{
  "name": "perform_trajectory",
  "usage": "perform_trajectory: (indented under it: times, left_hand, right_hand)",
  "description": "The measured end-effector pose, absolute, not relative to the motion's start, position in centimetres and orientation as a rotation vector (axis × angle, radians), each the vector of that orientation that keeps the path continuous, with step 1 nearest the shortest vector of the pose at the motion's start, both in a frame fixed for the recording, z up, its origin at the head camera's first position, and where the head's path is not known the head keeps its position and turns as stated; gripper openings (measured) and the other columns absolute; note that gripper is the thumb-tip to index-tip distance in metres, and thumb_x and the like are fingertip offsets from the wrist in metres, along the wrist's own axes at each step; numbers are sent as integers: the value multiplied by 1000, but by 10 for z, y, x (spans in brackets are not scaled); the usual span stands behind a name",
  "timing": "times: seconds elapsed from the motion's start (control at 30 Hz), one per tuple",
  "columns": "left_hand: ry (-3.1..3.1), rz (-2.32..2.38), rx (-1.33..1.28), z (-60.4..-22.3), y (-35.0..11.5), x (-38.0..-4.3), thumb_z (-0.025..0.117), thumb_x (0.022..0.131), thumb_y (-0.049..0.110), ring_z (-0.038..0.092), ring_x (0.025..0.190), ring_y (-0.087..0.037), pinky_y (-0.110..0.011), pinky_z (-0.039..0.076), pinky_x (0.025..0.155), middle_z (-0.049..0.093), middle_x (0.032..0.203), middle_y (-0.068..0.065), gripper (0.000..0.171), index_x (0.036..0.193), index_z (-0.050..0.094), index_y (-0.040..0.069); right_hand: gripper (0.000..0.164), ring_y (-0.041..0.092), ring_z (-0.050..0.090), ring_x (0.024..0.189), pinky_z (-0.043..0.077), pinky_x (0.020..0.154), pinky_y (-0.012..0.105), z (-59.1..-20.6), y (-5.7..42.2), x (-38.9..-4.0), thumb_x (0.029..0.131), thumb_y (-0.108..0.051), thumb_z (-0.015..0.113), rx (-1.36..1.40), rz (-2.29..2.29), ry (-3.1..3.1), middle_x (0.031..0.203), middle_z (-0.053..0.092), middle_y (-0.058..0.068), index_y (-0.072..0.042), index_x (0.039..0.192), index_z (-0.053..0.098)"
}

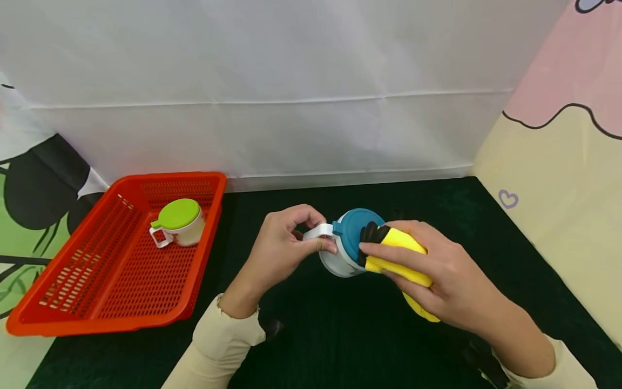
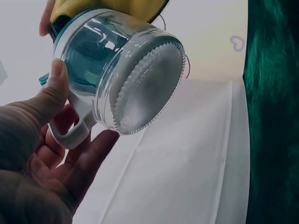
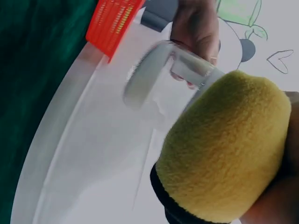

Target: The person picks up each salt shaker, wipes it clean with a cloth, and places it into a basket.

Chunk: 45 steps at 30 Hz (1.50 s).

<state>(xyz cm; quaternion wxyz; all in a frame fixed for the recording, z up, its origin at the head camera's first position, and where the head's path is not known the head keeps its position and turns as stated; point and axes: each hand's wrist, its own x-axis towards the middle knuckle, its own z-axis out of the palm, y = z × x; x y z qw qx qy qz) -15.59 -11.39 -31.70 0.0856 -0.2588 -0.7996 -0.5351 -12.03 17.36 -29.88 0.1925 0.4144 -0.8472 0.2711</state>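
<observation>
A clear glass jar (image 2: 135,70) with a blue lid (image 1: 357,229) and a white handle (image 1: 319,231) is held up and tilted above the dark green cloth. My left hand (image 1: 291,240) grips its handle, thumb on one side and fingers curled behind. In my right hand (image 1: 447,275) is a folded yellow cloth (image 1: 403,254) with a black edge, pinched between thumb and fingers and pressed against the lid. The right wrist view shows the yellow cloth (image 3: 229,149) large in front, hiding most of the lid.
On the left stands a red plastic basket (image 1: 194,281) with slotted walls. Inside it sits a similar jar (image 1: 191,232) with a green lid (image 1: 180,214). A dark green cloth (image 1: 316,346) covers the table, and a white sheet (image 1: 311,135) hangs behind.
</observation>
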Motion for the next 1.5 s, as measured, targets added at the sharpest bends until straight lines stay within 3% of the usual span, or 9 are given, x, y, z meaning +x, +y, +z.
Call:
perform_trajectory:
  times: [0.07, 0.2, 0.37, 0.43, 0.6, 0.8, 1.03, 1.37, 1.5]
  left_hand:
    - [-2381, -1615, -784, -317, -114, -156, 90, 80, 11, 60, 89, -19, -36, 59, 69, 71, 97, 5, 24, 94, 72, 13]
    - [-2365, -1653, -833, -316, -112, -156, 90, 80, 11, 61, 89, -19, -36, 59, 69, 71, 98, 4, 23, 95, 71, 12]
    - [-2361, -1637, -800, -315, -112, -156, 90, 80, 11, 60, 88, -18, -36, 59, 70, 71, 98, 5, 24, 94, 71, 13]
    - [-2360, -1637, -796, -316, -111, -156, 90, 80, 11, 60, 88, -19, -36, 59, 70, 71, 97, 4, 24, 94, 71, 13]
    - [-2356, -1639, -796, -318, -110, -156, 90, 81, 12, 60, 87, -18, -35, 57, 69, 71, 97, 4, 23, 95, 71, 12]
    - [-2352, -1633, -770, -320, -110, -156, 90, 81, 12, 59, 86, -17, -36, 56, 68, 70, 95, 5, 23, 94, 71, 13]
    - [-2341, -1611, -728, -322, -105, -158, 90, 82, 14, 59, 85, -17, -34, 54, 68, 70, 91, 6, 22, 95, 71, 13]
    - [-2358, -1545, -674, -323, -99, -156, 89, 82, 17, 58, 83, -15, -33, 52, 68, 69, 92, 6, 22, 95, 72, 14]
    - [-2384, -1521, -700, -324, -98, -156, 89, 82, 19, 56, 80, -14, -32, 51, 65, 68, 93, 7, 21, 94, 72, 16]
  right_hand:
    - [40, 20, 56, 108, 60, 79, 38, -296, 175, -122, 99, -30, 72, 1164, 739, -2391, 135, 57, 7, -30, 139, 65]
    - [58, 21, 56, 102, 59, 76, 40, -291, 174, -134, 88, -8, 81, 997, 722, -2435, 133, 57, 8, -28, 140, 65]
    - [43, 23, 57, 110, 61, 80, 44, -291, 167, -122, 99, -27, 71, 1092, 673, -2402, 135, 56, 9, -31, 142, 63]
    - [44, 23, 57, 111, 61, 79, 45, -290, 167, -119, 99, -28, 72, 1135, 663, -2395, 136, 56, 10, -32, 142, 62]
    - [59, 24, 56, 106, 60, 80, 48, -288, 166, -130, 89, -11, 81, 977, 662, -2449, 134, 56, 10, -30, 141, 63]
    - [65, 24, 56, 111, 61, 81, 46, -291, 163, -120, 85, -10, 83, 1077, 658, -2430, 135, 57, 10, -33, 142, 61]
    - [54, 22, 55, 101, 59, 77, 44, -288, 160, -129, 97, -17, 74, 830, 664, -2573, 133, 57, 8, -33, 146, 58]
    - [50, 22, 56, 91, 58, 71, 42, -286, 153, -130, 100, -23, 70, 713, 659, -2625, 128, 58, 9, -33, 147, 57]
    - [54, 21, 57, 95, 59, 74, 40, -285, 152, -124, 97, -23, 74, 843, 670, -2624, 131, 58, 8, -35, 147, 58]
